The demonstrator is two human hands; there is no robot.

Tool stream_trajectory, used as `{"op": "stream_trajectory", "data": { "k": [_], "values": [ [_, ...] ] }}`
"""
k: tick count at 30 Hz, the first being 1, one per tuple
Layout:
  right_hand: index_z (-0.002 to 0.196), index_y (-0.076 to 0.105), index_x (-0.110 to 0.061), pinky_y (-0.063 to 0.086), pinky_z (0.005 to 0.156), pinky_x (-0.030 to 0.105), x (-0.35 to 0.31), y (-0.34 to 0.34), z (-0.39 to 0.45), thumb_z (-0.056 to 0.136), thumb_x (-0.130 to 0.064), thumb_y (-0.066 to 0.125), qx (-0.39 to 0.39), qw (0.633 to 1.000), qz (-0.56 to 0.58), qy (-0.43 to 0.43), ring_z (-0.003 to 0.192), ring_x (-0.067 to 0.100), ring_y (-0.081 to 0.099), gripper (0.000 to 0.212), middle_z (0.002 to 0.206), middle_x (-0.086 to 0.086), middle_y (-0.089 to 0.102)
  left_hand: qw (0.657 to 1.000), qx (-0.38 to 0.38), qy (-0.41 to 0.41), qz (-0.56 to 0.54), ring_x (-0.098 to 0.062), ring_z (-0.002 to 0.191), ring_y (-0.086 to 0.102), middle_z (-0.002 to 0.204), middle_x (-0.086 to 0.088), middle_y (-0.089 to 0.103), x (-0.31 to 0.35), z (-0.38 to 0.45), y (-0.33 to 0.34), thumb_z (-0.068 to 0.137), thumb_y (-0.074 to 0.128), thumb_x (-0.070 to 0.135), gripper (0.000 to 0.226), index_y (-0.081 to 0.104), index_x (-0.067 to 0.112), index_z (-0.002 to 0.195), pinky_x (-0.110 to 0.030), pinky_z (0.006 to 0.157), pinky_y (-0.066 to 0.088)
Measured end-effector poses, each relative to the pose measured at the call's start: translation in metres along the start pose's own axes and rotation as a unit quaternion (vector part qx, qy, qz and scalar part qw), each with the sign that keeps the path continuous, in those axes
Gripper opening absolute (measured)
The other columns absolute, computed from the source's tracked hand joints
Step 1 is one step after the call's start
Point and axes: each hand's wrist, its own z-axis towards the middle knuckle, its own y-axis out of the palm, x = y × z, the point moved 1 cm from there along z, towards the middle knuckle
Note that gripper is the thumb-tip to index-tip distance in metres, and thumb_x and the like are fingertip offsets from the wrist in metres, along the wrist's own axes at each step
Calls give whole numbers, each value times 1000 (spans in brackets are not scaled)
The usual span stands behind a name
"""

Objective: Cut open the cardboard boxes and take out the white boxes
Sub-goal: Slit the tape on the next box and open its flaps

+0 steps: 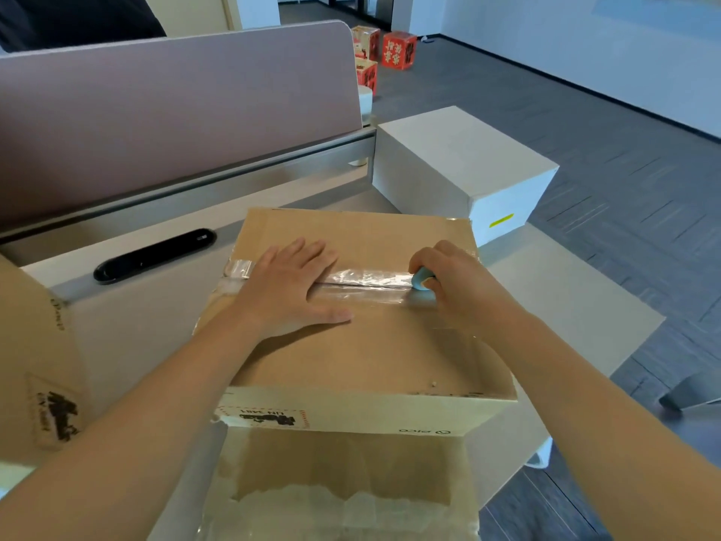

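One cardboard box point(351, 337) taped shut | left hand point(290, 288) flat on top | white box point(460, 165) beside

Cardboard box point(351, 345) sits on the desk point(565, 306) toward its near edge, tape seam point(366, 281) running left to right across its top; left hand point(288, 290) lies flat over the seam's left half, right hand point(452, 275) at the seam's right end, gripping a small cutter point(422, 279). White box point(460, 165) stands behind and to the right, at the desk's far right corner, apart from the cardboard box. Partition screen point(175, 123) runs along the far edge, cable slot point(154, 255) just before it at left; another cardboard box point(35, 365) at the left edge.
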Motion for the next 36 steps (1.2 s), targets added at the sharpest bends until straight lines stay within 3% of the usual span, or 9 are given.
{"op": "stream_trajectory", "data": {
  "k": [6, 8, 10, 13, 20, 28, 36],
  "values": [
    [112, 53, -11, 37, 76, 23, 19, -10, -10, 86, 8, 45, 10, 1000, -4, 8, 86, 11, 39, 33, 104, 4, 48, 1000, -16, -16, -10, -15, 144, 0, 157, 7, 4, 7, -2, -5, 44, 14, 87, 118, 11, 31, 148, -37, 116, 1],
    [113, 53, -11, 35, 75, 22, 20, -12, -11, 87, 7, 45, 6, 1000, 11, 10, 87, 14, 41, 33, 104, 4, 48, 999, -14, -34, -2, -18, 144, 1, 157, 4, 6, 17, -1, -8, 55, 28, 89, 112, 15, 26, 147, -40, 117, 4],
    [114, 54, -12, 39, 79, 25, 21, -13, -13, 89, 1, 46, 8, 999, 37, 16, 91, 20, 49, 29, 107, 6, 51, 999, -10, -31, 4, -19, 144, -2, 157, 2, 3, 37, 3, -11, 71, 44, 78, 98, 16, 22, 146, -41, 117, 3],
    [112, 55, -13, 39, 82, 25, 24, -16, -14, 90, -5, 49, 9, 998, 58, 17, 91, 19, 49, 25, 107, 4, 53, 999, -14, 17, -44, -15, 144, -9, 157, 5, -6, 75, 13, -8, 79, 49, 67, 91, 5, 28, 148, -39, 117, -4],
    [113, 54, -13, 40, 84, 29, 30, -21, -11, 91, -7, 47, -25, 999, 26, -2, 98, 24, 52, 24, 108, 7, 55, 999, -21, 26, 6, -16, 144, -9, 157, 7, -7, 89, 25, 13, 69, 27, 85, 98, 2, 33, 148, -42, 115, -5],
    [111, 54, -13, 44, 84, 34, 47, -32, -16, 89, 0, 46, -31, 999, 2, -10, 98, 25, 51, 27, 108, 8, 55, 1000, -19, 21, 12, -13, 143, -12, 156, 9, -11, 88, 26, 15, 56, 16, 86, 105, 0, 36, 147, -39, 114, -8],
    [110, 55, -13, 39, 81, 29, 64, -38, -22, 91, -1, 44, -20, 1000, 16, 1, 97, 23, 51, 25, 108, 6, 56, 999, -18, 19, 19, -12, 143, -13, 156, 10, -12, 88, 26, 15, 46, 5, 86, 113, -2, 36, 147, -38, 114, -8]
  ]
}}
